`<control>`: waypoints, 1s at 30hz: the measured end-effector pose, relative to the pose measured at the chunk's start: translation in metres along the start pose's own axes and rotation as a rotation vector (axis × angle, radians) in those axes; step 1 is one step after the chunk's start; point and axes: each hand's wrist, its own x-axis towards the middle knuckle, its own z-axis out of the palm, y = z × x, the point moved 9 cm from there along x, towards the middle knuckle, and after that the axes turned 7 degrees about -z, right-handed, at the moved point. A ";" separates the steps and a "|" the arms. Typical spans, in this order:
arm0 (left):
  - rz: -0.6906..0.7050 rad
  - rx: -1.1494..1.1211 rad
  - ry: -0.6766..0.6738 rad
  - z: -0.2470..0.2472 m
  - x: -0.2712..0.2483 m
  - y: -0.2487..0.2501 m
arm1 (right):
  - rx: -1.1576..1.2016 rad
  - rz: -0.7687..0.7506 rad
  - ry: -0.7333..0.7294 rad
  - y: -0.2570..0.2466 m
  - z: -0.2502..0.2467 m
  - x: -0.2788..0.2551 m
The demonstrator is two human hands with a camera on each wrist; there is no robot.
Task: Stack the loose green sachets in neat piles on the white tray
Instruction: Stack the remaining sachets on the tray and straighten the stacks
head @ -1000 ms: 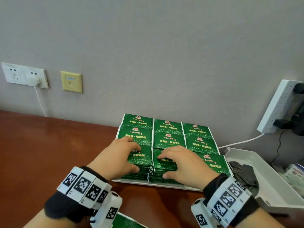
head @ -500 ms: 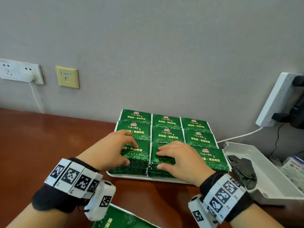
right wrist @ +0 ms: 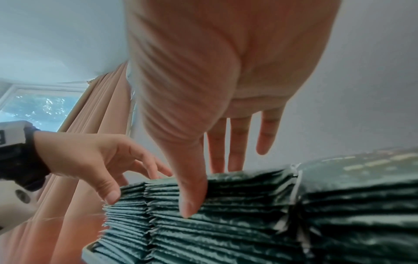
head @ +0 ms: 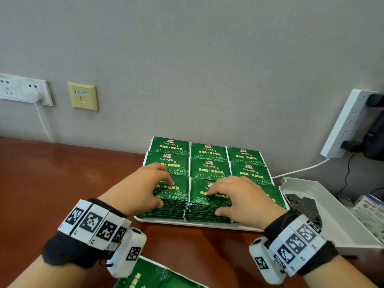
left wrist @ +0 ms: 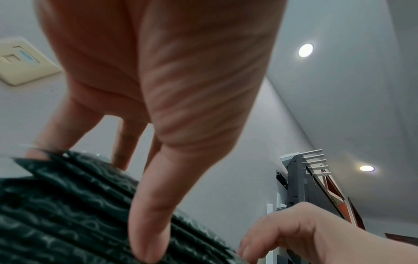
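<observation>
Pressing down on the two nearest piles, both hands sat at the lower centre of the head view. The left hand [head: 141, 188] had its fingers [head: 164, 179] curved over the top of the front-left pile [head: 172, 196], with its thumb against the pile's near edge, so it clasped that stack from above and in front. The right hand [head: 241, 198] did the same on the front-middle pile [head: 207, 206]: fingers spread and only lightly bent on the top sachet, thumb set against the layered edges, as the right wrist view showed. Neither hand appeared to lift anything; the hold looked meant to square the edges and keep the tall stacks from sliding.

Around them, the green sachets [head: 209, 152] filled the white tray [head: 199, 224] in a three-by-three grid of piles near the wall, right of centre. More loose sachets [head: 153, 275] lay on the worktop [head: 52, 183] at the bottom edge, so the stacking seemed unfinished. A second white tray [head: 336, 217] with dark contents stood at the right, below a power strip [head: 351, 125].
</observation>
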 end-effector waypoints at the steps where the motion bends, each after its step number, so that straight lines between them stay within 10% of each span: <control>1: 0.000 0.002 -0.004 0.001 0.000 0.000 | 0.009 0.003 -0.002 0.001 0.000 -0.001; 30: -0.193 0.114 -0.038 -0.016 -0.003 -0.043 | 0.073 0.141 0.100 0.035 0.007 -0.029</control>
